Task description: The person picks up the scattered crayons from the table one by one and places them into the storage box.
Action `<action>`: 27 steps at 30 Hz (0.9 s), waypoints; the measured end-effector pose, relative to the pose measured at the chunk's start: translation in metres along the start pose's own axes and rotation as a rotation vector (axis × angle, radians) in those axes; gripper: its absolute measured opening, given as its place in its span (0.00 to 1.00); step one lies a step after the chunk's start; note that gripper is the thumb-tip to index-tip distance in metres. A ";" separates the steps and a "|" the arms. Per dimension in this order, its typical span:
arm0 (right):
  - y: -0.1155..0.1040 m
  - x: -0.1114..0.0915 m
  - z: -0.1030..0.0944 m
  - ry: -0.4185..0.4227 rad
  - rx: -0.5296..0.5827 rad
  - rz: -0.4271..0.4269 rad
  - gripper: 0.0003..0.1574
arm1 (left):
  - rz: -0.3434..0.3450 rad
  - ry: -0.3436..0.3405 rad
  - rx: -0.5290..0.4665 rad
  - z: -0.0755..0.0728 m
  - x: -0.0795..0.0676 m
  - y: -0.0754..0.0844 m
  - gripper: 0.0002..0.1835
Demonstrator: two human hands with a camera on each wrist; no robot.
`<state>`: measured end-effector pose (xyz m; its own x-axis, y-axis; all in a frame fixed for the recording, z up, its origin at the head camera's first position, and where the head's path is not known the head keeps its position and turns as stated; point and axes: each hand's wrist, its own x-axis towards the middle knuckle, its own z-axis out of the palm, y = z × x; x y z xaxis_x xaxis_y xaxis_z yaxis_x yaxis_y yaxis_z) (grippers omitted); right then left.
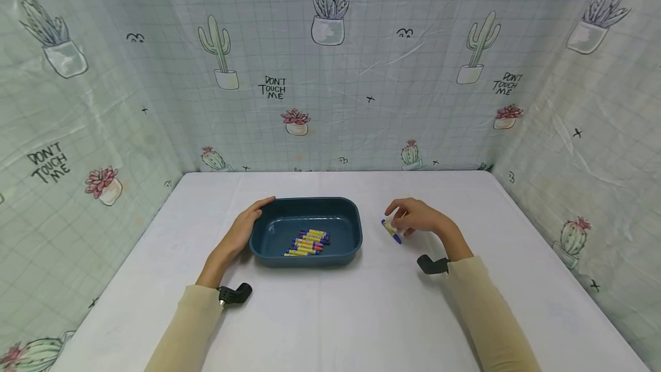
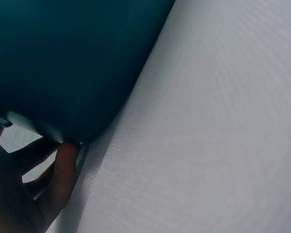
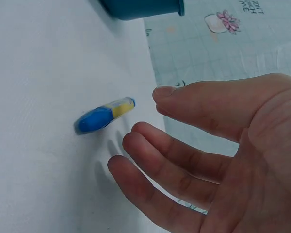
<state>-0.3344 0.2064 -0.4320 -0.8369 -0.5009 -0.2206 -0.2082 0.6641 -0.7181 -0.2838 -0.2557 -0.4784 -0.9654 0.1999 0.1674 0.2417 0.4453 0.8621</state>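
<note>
A dark blue-green tray stands on the table with several crayons in yellow wrappers lying inside it. My left hand rests against its left end, fingers extended along the far left corner; in the left wrist view the thumb touches the outer wall. To the right of the tray a single blue crayon with a yellow wrapper lies on the cloth. My right hand hovers beside that crayon, fingers loosely bent and apart from it. Nothing is held in the right hand, as the right wrist view shows.
A white cloth covers the table. Printed curtains with cactus drawings rise at the back and both sides. A black wrist camera sits on the right wrist, and another camera on the left.
</note>
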 end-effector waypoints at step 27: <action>0.007 0.006 0.013 -0.009 -0.011 0.040 0.29 | -0.021 0.004 0.000 0.001 0.000 -0.003 0.28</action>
<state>-0.3343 0.2004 -0.4467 -0.8400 -0.4788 -0.2554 -0.1799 0.6898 -0.7013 -0.2848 -0.2564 -0.4813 -0.9707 0.1866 0.1512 0.2212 0.4494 0.8655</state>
